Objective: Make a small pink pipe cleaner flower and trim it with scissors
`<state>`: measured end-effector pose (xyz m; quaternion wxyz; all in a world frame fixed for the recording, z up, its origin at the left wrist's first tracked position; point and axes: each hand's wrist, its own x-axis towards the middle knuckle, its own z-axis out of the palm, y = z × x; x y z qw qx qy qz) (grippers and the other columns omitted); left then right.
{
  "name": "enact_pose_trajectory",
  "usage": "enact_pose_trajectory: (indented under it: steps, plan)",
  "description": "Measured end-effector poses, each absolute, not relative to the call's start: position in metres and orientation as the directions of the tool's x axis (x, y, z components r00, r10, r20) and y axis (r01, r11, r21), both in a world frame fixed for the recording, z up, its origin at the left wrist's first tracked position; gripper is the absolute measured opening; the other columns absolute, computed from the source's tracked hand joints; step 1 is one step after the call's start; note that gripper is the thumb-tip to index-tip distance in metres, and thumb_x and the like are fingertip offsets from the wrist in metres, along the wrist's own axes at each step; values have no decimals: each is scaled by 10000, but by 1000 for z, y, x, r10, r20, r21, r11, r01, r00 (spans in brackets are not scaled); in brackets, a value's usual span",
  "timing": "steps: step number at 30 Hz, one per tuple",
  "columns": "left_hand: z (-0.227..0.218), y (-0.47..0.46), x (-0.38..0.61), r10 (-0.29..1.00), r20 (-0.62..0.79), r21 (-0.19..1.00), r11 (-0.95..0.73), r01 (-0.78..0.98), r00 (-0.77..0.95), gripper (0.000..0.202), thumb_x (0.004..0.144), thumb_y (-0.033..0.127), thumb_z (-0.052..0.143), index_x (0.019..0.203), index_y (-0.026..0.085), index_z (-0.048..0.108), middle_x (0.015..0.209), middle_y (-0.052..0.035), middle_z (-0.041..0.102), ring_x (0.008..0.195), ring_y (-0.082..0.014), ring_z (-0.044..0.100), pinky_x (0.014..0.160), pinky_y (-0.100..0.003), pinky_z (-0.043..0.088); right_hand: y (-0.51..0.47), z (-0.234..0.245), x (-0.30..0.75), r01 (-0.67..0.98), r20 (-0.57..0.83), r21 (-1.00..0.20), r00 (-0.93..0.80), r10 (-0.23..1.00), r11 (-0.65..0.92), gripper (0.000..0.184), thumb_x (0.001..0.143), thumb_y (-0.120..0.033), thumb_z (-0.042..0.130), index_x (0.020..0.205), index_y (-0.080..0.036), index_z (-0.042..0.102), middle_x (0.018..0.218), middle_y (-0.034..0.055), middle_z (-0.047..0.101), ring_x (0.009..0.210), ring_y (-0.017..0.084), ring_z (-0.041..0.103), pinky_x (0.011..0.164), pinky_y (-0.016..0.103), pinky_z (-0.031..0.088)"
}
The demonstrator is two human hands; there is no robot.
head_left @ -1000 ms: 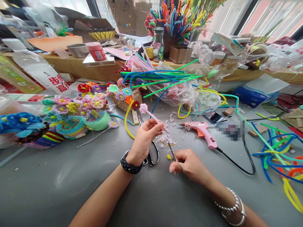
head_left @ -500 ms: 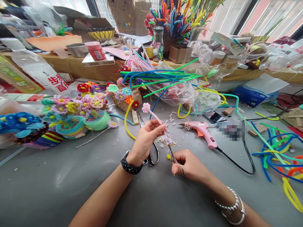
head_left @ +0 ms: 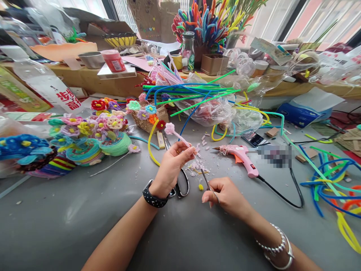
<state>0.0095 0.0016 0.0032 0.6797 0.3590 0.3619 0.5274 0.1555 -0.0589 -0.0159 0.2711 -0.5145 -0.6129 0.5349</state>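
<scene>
Since half a second earlier, the pink flower had edged a little left, along with the left hand; the gap between its stem and the slim metal tool in the right hand had widened.

The grey surface spread out beneath and all around the pink glue gun; behind the glue gun, a bundle of green and blue fuzzy stems sprawled across clear plastic bags; well to its right lay a tangle of loose stems in several colours; well to its left stood round pots crowded with fuzzy flowers. Left of the glue gun, the left hand pinched the flower's stem between thumb and fingers, so that the bloom tilted up and away to the left; just in front of the glue gun, the right hand gripped the tool, its tips pointing up and left; dark-handled scissors lay to the glue gun's left, partly hidden by the left hand; pale pink scraps were strewn left of its nozzle, and in front of these sat a small yellow tuft.
</scene>
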Motion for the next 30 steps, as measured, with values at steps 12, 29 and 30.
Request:
enact_pose_trajectory:
  steps: [12, 29, 30]
  plan:
    - [6, 0, 10, 967, -134, 873, 218, -436, 215, 126, 640, 169, 654, 707, 144, 550, 650, 24, 591, 617, -55, 563, 607, -157, 439, -57, -13, 160, 330, -151, -943, -512, 846, 31, 756, 581, -807, 267, 536, -108, 549, 480, -18, 405, 479, 81, 336, 449, 208, 237]
    - [4, 0, 12, 961, -139, 882, 230, -412, 238, 141, 640, 177, 655, 719, 145, 542, 658, 15, 600, 610, -57, 556, 599, -159, 424, -60, -15, 154, 307, -224, -946, -399, 889, -100, 601, 565, -732, 462, 443, -148, 386, 436, -41, 372, 457, 64, 291, 432, 196, 232]
    - [4, 0, 12, 964, -137, 881, 224, -416, 229, 140, 640, 176, 654, 717, 144, 542, 658, 14, 600, 611, -59, 556, 603, -162, 425, -60, -14, 153, 308, -229, -945, -388, 893, -109, 594, 575, -722, 465, 443, -148, 389, 438, -36, 391, 460, 66, 307, 439, 197, 244]
